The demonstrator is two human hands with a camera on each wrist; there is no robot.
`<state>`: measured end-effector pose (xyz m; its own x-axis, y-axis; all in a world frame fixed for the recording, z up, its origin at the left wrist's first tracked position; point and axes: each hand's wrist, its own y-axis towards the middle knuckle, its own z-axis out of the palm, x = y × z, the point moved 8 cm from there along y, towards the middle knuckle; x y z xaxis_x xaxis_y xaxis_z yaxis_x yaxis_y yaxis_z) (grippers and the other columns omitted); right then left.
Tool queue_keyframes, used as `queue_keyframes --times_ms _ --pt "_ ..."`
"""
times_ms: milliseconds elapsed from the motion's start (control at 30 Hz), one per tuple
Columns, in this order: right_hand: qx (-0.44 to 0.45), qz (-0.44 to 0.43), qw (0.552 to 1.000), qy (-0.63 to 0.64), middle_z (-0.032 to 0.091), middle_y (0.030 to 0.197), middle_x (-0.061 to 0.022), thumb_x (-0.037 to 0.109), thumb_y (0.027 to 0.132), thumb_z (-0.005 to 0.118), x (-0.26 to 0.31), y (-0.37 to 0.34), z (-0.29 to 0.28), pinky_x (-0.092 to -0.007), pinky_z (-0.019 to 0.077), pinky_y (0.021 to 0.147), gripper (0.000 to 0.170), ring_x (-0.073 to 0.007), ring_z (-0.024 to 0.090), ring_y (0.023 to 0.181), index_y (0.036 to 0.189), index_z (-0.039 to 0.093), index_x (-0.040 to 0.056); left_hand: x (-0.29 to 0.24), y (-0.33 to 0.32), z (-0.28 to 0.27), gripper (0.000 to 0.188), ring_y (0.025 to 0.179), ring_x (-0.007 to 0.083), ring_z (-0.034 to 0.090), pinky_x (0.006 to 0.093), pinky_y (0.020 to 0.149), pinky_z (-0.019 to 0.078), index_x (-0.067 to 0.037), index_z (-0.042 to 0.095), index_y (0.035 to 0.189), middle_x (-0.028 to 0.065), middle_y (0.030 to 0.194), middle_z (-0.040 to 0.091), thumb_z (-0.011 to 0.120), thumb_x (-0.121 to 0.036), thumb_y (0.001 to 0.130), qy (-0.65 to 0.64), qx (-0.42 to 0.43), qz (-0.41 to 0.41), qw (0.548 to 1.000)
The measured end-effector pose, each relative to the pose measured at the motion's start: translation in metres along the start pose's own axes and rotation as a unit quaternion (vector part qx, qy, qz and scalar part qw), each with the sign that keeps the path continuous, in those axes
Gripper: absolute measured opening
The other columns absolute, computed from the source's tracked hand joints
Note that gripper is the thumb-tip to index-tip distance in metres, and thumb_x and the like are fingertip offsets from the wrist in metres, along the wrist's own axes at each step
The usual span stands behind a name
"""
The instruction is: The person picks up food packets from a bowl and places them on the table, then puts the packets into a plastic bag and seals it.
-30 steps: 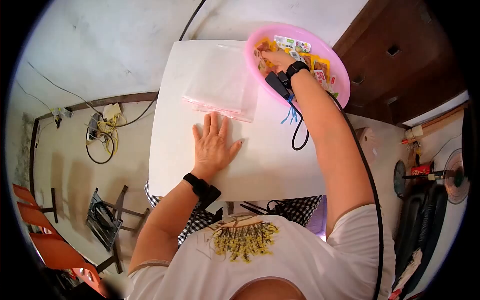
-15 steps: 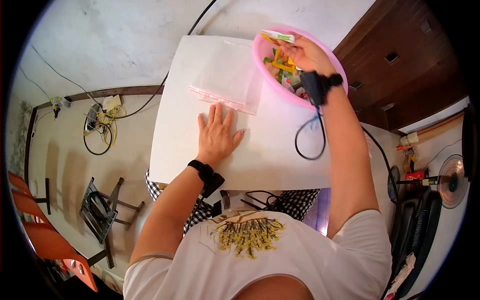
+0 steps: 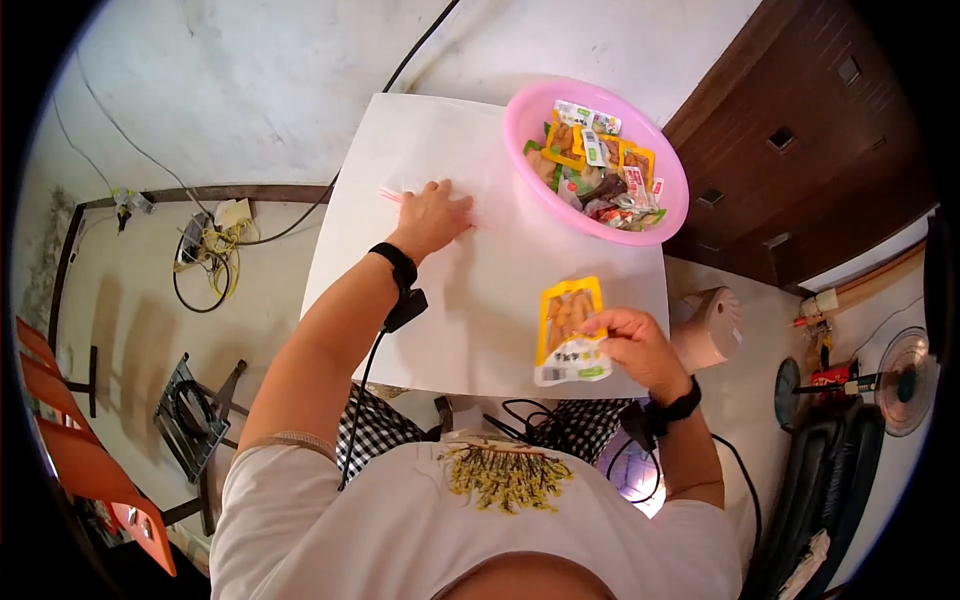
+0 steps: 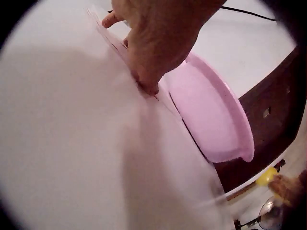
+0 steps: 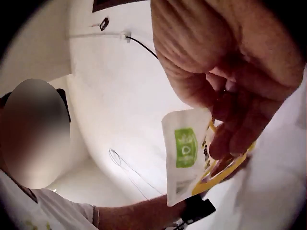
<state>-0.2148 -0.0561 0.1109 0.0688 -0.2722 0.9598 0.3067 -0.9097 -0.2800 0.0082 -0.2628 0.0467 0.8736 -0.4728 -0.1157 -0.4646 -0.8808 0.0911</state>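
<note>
My right hand (image 3: 640, 345) pinches a yellow-and-white food packet (image 3: 570, 325) over the table's near right edge. The packet has a clear window with brown pieces inside; its white end with a green label shows in the right wrist view. My left hand (image 3: 432, 215) lies over the zip edge of the clear plastic bags (image 3: 388, 194), fingers bent and spread, fingertips right at that edge. The left wrist view shows the same hand (image 4: 156, 43) from the side. A pink basin (image 3: 520, 185) at the back right holds several similar packets.
The white table (image 3: 440, 350) stands against a pale wall, with a dark wooden panel (image 3: 790, 110) to the right. A pink roll (image 3: 708, 325) stands beyond its right edge. Cables and a folding stool (image 3: 190, 410) are on the floor at left.
My right hand has come out of the basin and down toward my body with the food packet. My left hand has moved from the bare tabletop forward onto the bags.
</note>
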Motion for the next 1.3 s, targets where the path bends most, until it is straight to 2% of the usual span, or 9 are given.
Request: queue_keyframes --times_ms 267,433,533,633,733,900,1100,1200,1300 --pt "0.013 -0.01 0.997 -0.079 0.064 0.096 -0.0011 -0.003 0.083 0.054 -0.024 0.037 0.023 -0.0208 0.0475 0.075 0.029 -0.0064 0.059 0.083 0.111 0.062 -0.0009 0.026 0.032 -0.002 0.038 0.115 0.0296 0.05 0.0539 0.085 0.0467 -0.025 0.056 0.124 0.0094 0.117 0.053 0.056 -0.038 0.088 0.027 0.016 -0.064 0.997" --pt "0.029 -0.076 0.995 -0.065 0.063 0.1 -0.001 -0.002 0.085 0.055 -0.024 0.075 0.039 -0.0212 0.0473 0.075 0.029 -0.0061 0.058 0.083 0.113 0.061 -0.0006 0.028 0.029 -0.006 0.047 0.128 0.033 0.041 0.0559 0.094 0.0414 -0.016 0.05 0.131 0.0144 0.13 0.049 0.056 -0.036 0.089 0.024 -0.056 -0.055 0.997" --pt "0.059 -0.066 0.995 0.036 0.061 0.09 0.0026 0.0 0.085 0.056 -0.056 0.103 0.057 -0.0217 0.0462 0.065 0.028 -0.004 0.056 0.077 0.113 0.062 0.0029 0.017 0.005 -0.014 0.047 0.132 0.0344 0.037 0.0578 0.098 0.0371 -0.009 0.05 0.131 0.0171 0.137 0.045 0.055 -0.032 0.09 -0.051 -0.099 -0.024 0.994" --pt "0.083 0.03 0.996 -0.003 0.063 0.094 -0.0037 0.006 0.085 0.059 -0.083 0.111 0.069 -0.0272 0.0492 0.069 0.03 -0.0107 0.06 0.082 0.114 0.059 0.0011 -0.008 -0.03 -0.001 0.054 0.134 0.0367 0.034 0.0593 0.102 0.032 -0.01 0.047 0.135 0.0187 0.141 0.041 0.055 -0.039 0.09 -0.108 -0.047 0.005 0.993" --pt "0.039 -0.081 0.942 -0.323 0.064 0.093 -0.0086 0.011 0.083 0.062 -0.031 0.09 0.061 -0.0311 0.0498 0.069 0.034 -0.0156 0.061 0.08 0.115 0.057 0.0001 -0.04 -0.075 0.008 0.068 0.137 0.039 0.028 0.0621 0.105 0.0244 -0.013 0.043 0.14 0.0223 0.145 0.034 0.057 -0.051 0.086 -0.153 0.048 0.016 0.987" --pt "0.005 -0.117 0.933 -0.339 0.061 0.092 -0.0058 0.011 0.083 0.065 0.047 0.074 -0.005 -0.0291 0.0495 0.071 0.039 -0.011 0.058 0.078 0.12 0.056 0.0004 -0.062 -0.105 0.001 0.083 0.141 0.0409 0.019 0.0662 0.106 0.0162 -0.019 0.036 0.146 0.0259 0.15 0.023 0.062 -0.057 0.078 -0.061 0.067 0.046 0.995" --pt "-0.192 -0.126 0.858 -0.459 0.065 0.087 -0.01 0.013 0.079 0.066 0.146 0.127 -0.124 -0.0303 0.0499 0.07 0.032 -0.0162 0.062 0.079 0.109 0.062 0.0021 -0.027 -0.105 0.001 0.066 0.14 0.0402 0.022 0.0609 0.109 0.0153 -0.02 0.035 0.146 0.0261 0.151 0.021 0.058 -0.035 0.086 -0.081 -0.021 -0.052 0.995" --pt "-0.251 -0.141 0.75 -0.595 0.066 0.091 -0.0172 0.014 0.073 0.069 0.153 0.169 -0.151 -0.0355 0.0509 0.075 0.04 -0.0269 0.065 0.083 0.11 0.061 0.0006 -0.021 -0.106 0.003 0.056 0.138 0.0406 0.026 0.0572 0.11 0.0188 -0.019 0.036 0.145 0.027 0.15 0.023 0.05 -0.022 0.091 -0.063 -0.058 -0.069 0.994" --pt "-0.201 -0.131 0.673 -0.7 0.066 0.096 -0.023 0.018 0.068 0.073 0.123 0.226 -0.156 -0.0402 0.0506 0.079 0.044 -0.0348 0.064 0.09 0.107 0.062 0.0002 -0.016 -0.105 0.002 0.053 0.137 0.0404 0.029 0.0545 0.111 0.0201 -0.018 0.039 0.144 0.0276 0.149 0.025 0.047 -0.016 0.092 -0.07 -0.104 -0.102 0.987"
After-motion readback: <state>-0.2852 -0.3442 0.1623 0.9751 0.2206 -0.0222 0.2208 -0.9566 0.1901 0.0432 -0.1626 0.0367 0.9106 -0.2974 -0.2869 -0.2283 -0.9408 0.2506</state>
